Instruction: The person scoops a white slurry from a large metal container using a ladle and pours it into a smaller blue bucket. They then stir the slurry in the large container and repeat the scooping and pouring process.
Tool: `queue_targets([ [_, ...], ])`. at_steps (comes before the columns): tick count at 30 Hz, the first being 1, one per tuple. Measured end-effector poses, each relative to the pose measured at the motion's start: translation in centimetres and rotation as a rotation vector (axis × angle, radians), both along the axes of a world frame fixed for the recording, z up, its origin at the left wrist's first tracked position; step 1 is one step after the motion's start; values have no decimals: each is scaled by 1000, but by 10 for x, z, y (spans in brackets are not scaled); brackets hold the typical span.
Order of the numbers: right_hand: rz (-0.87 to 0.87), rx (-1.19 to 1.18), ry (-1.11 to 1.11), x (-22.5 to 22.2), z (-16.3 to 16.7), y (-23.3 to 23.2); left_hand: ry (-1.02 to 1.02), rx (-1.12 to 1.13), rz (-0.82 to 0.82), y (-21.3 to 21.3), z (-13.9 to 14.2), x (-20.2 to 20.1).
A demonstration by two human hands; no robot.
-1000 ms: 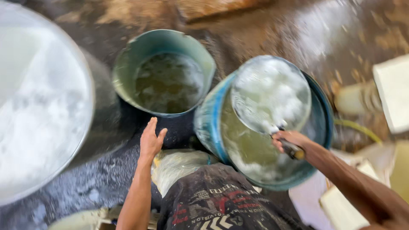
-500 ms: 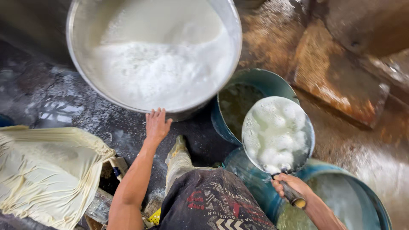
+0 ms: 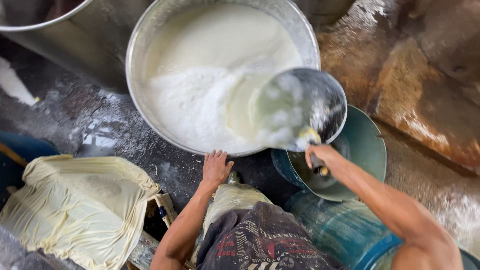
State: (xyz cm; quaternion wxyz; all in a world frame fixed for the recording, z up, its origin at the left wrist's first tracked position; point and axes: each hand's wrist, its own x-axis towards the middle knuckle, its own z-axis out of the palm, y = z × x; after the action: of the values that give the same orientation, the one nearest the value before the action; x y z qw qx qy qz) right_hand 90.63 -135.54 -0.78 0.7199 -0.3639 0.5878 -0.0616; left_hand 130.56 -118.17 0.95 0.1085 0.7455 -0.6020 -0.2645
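— What have your hands got hold of?

— My right hand (image 3: 324, 156) is closed around the handle of a round metal scoop pan (image 3: 304, 109), tipped over the near right rim of the big steel basin (image 3: 137, 100). The pan is blurred; pale yellowish liquid and white lumps show in it. My left hand (image 3: 216, 167) is open, fingers spread, palm flat against the basin's near rim, gripping nothing.

— What's in the basin?

— White curd: smooth and creamy at the far side, crumbly and grainy toward the near left, with a yellowish wet patch just under the scoop pan. The wall is shiny, rounded, thin-lipped metal.

— And around it?

— Just right of the basin, under my right wrist, stands a teal plastic bucket (image 3: 367, 150) with a smooth inner wall. Below it, by my right forearm, is a blue ribbed plastic drum (image 3: 340, 230). At the lower left lies a cream-yellow cloth (image 3: 75, 205), wrinkled and gathered into folds, damp-looking. Another steel vessel (image 3: 60, 30) sits at the upper left, beside the basin.

— The floor?

— Dark, wet concrete floor (image 3: 105, 130) flecked with white on the left; rough, rusty-brown stone at the upper right.

— Any labels?

— Only faded red and white print on my dark shorts (image 3: 260, 240), at the bottom edge.
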Motion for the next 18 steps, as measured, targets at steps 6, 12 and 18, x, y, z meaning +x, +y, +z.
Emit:
queue_targets([
  [6,-479,-499,121,-8,83,-30,100,-23,-200,-30,-1,-60],
  [12,-906,-985,147,-104,158,53,190,-205,-517,-62,-6,-186],
  [18,-1094,-1233,355,-249,126,220,313,-121,-877,-44,7,-343],
])
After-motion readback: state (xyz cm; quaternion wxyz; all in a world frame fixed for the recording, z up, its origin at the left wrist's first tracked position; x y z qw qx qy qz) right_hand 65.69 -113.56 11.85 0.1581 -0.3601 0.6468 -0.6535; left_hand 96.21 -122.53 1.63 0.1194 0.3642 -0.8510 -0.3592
